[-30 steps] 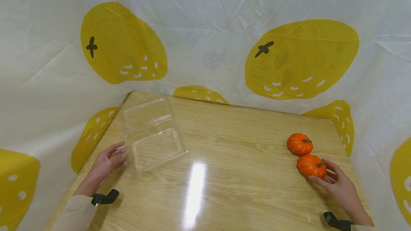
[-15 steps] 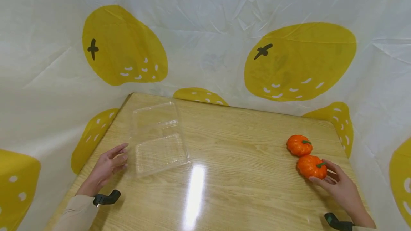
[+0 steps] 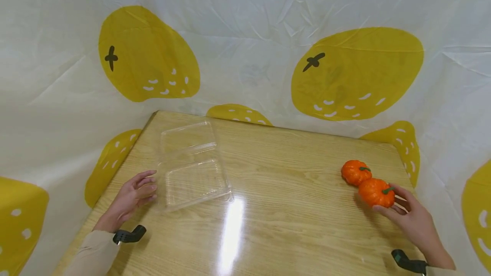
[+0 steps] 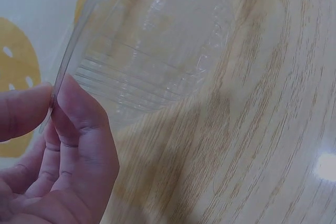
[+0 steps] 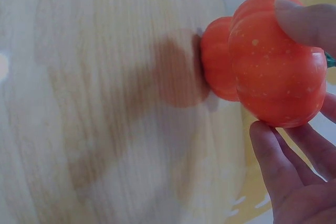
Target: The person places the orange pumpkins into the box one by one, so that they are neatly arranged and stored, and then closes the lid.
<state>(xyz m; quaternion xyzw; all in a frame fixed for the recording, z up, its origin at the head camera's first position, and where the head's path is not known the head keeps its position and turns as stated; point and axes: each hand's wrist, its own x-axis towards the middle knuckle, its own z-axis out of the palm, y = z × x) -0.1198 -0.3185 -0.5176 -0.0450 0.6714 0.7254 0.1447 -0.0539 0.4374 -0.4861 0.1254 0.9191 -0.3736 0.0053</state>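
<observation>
At the left of the table lies a clear plastic clamshell container [image 3: 195,182], spread open with its lid half away from me. My left hand [image 3: 132,199] pinches its left edge; in the left wrist view the thumb and forefinger close on the thin plastic rim [image 4: 65,69]. On the right side, my right hand [image 3: 416,222] grips an orange toy pumpkin [image 3: 375,194] with a green stem, thumb on one side and fingers on the other. A shadow beneath suggests it is slightly raised. Just behind it sits a second orange pumpkin [image 3: 355,172] on the table.
The wood-grain table [image 3: 284,169] reaches back to a white cloth [image 3: 249,54] printed with yellow fruit, which also hangs at both sides. A bright light reflection lies on the tabletop near the middle. Each wrist wears a dark band.
The container has slid a little right and toward me, the left hand shifting slightly right with it. The nearer pumpkin has risen slightly in my right hand; the other stays put.
</observation>
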